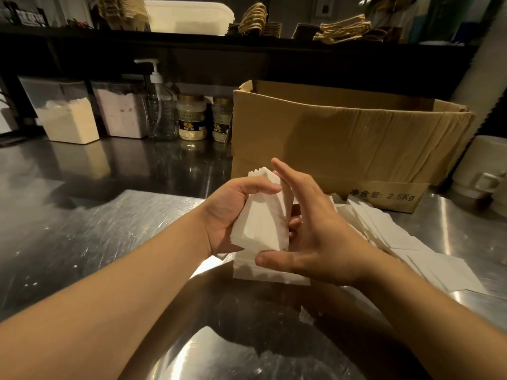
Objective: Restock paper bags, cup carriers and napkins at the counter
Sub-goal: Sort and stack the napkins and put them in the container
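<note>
A stack of white paper bags [263, 218] with zigzag top edges stands upright above the steel counter [82, 229]. My left hand [230, 212] grips the stack from the left, thumb across its front. My right hand [310, 229] lies flat against the stack's right side with fingers straight and thumb spread below. More white paper bags [397, 237] lie fanned out on the counter to the right, and a few lie flat under my hands [263, 272].
An open cardboard box [343, 141] stands right behind my hands. Powder containers [65, 116], a pump bottle [159, 105] and two jars [190, 116] line the back left. Brown cup carriers [343, 30] and a white bin [186, 16] sit on the upper shelf. A white container [482, 165] stands at right.
</note>
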A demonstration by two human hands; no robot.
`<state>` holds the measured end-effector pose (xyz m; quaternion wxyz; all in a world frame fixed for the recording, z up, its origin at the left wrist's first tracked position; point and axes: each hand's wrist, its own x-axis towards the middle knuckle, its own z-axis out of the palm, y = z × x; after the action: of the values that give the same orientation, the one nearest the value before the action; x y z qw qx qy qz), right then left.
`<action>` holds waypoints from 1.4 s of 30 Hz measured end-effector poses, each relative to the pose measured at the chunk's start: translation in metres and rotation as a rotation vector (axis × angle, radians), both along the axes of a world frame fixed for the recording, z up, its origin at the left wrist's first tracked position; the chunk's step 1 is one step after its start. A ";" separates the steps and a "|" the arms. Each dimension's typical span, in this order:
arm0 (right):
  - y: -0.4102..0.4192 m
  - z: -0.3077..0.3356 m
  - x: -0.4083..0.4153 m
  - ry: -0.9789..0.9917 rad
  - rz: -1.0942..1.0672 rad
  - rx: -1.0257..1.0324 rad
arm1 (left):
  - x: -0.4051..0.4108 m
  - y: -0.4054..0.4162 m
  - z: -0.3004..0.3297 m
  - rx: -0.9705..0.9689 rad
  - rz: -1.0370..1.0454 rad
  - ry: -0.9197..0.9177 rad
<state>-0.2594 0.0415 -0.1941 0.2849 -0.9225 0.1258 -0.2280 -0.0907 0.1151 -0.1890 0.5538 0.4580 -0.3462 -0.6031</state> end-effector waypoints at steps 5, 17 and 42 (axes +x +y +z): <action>-0.002 -0.001 0.000 -0.015 0.010 -0.006 | -0.002 0.001 0.000 0.028 0.043 -0.028; -0.008 0.004 -0.002 -0.214 -0.259 -0.017 | 0.019 -0.002 0.004 -0.119 0.020 0.385; -0.007 0.015 -0.005 0.538 -0.039 -0.319 | 0.018 -0.002 0.007 -0.093 0.190 0.463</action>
<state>-0.2644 0.0344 -0.1791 0.0886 -0.9803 0.1767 0.0019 -0.0730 0.1135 -0.1822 0.6930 0.3123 -0.1931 -0.6204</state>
